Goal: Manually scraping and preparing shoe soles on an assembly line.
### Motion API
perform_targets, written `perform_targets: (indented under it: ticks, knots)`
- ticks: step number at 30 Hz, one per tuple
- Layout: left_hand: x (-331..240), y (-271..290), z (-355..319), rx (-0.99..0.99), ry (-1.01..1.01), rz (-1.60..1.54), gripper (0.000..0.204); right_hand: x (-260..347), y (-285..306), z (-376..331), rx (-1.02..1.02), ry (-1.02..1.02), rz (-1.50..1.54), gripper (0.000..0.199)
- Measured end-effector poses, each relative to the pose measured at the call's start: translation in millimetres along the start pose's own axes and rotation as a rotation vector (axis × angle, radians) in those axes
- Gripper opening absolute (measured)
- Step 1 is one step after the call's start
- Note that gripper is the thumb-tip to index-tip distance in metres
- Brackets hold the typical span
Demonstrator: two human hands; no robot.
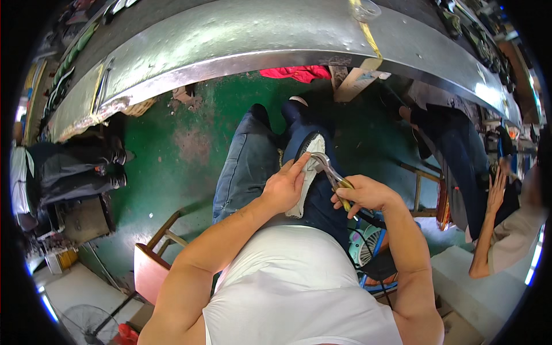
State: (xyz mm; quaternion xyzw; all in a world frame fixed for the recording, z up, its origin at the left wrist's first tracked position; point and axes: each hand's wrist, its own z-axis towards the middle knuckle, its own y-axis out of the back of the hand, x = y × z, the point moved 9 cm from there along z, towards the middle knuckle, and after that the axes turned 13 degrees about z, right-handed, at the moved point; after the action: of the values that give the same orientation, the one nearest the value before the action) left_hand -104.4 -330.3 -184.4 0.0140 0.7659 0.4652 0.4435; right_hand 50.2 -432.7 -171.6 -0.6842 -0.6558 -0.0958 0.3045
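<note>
Across my thighs lies a shoe piece, long and narrow, with a whitish underside and a dark curved edge at its far end. My left hand grips it from the left, with the index finger stretched along it toward the pliers. My right hand is closed round the yellow handles of metal pincer-type pliers. Their curved head rests at the white surface near the dark end, close to my left fingertip. Whether the jaws pinch the material is too small to tell.
A metal-topped bench curves across the far side, with a red cloth beneath it. One person sits at the right, an arm showing; another person's dark trousers show at left. A wooden stool and a teal fan flank me.
</note>
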Motion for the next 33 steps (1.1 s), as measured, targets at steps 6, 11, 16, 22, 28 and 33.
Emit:
perform_targets:
  ticks: [6,11,16,22,28,33]
  knots:
    - [-3,2,-1,-0.063,-0.053,0.06,0.052,27,10,6,-0.205,0.316,-0.014,0.042]
    - [4,0,-4,-0.007,-0.021,0.101,0.05,57,3,22,-0.308,0.311,-0.436,0.047]
    - [-2,0,-4,0.065,-0.046,0.186,0.051,52,1,30,-0.292,0.347,-0.587,0.049]
    - [0,5,-8,-0.07,-0.067,0.021,0.062,61,2,21,-0.32,0.321,-0.463,0.048]
    - [19,-14,-6,0.174,0.222,-0.045,0.069,63,-25,17,-0.379,0.597,-0.914,0.045]
    - [25,-18,-6,0.118,0.192,-0.052,0.075,63,-40,7,-0.338,0.54,-0.831,0.044]
